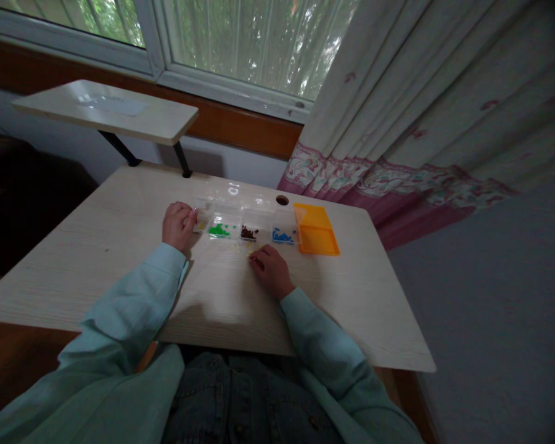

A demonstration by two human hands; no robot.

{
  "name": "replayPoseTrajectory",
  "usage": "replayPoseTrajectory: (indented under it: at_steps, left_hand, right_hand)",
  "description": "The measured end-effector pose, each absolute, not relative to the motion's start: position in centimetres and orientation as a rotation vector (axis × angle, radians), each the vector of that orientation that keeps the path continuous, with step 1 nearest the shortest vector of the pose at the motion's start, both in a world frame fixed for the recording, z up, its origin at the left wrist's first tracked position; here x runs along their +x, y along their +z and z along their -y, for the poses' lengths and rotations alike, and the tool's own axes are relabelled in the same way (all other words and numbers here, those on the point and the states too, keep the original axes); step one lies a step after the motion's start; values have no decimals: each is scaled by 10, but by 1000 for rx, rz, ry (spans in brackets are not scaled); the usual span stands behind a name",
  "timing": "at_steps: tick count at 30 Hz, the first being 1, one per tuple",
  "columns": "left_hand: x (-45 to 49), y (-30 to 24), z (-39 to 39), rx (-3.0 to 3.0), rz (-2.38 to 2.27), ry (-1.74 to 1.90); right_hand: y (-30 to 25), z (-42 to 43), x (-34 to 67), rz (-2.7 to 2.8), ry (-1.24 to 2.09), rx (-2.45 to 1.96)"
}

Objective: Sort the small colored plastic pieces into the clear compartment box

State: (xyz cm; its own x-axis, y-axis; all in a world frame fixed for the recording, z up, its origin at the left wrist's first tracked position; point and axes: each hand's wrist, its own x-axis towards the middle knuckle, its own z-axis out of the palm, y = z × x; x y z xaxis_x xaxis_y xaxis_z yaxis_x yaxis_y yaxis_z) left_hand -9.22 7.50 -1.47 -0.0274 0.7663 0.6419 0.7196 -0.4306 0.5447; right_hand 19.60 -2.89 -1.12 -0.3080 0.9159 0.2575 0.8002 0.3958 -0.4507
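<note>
Yellow, tiny loose pieces (249,245) scatter sideways on the pale wood-grain desk (351,296) just beyond the right hand's (272,269) fingertips, farther from the left hand (179,226) at the leftmost clear plastic box (205,206); both hands' fingers curl inward, any pinched piece indiscernible.

No text, label, brand, number or sign could be read, whether on the clear boxes (226,217) at the dial's centre, the orange box (318,240) at three o'clock or the raised shelf (166,123) at ten o'clock
</note>
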Motion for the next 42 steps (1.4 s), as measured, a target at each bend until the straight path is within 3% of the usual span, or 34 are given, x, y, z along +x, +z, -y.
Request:
replayPoseTrajectory:
  at_steps: [10,18,23,32,42]
  left_hand:
    - [-95,-20,-80,2100,-1913,1402]
    - [-97,-19,-81,2113,-1852,1499]
    - [-70,-11,-64,2210,-1602,1483]
    - [16,-8,-12,2459,-1037,1119]
    - [22,-19,-12,2404,-1031,1169]
  right_hand:
    - [-9,29,195,2194,350,-1500]
    - [-10,27,202,1885,564,-1422]
    - [-9,24,204,1601,774,-1388]
    - [-2,27,197,1139,1319,-1276]
    - [0,28,197,1144,1352,-1253]
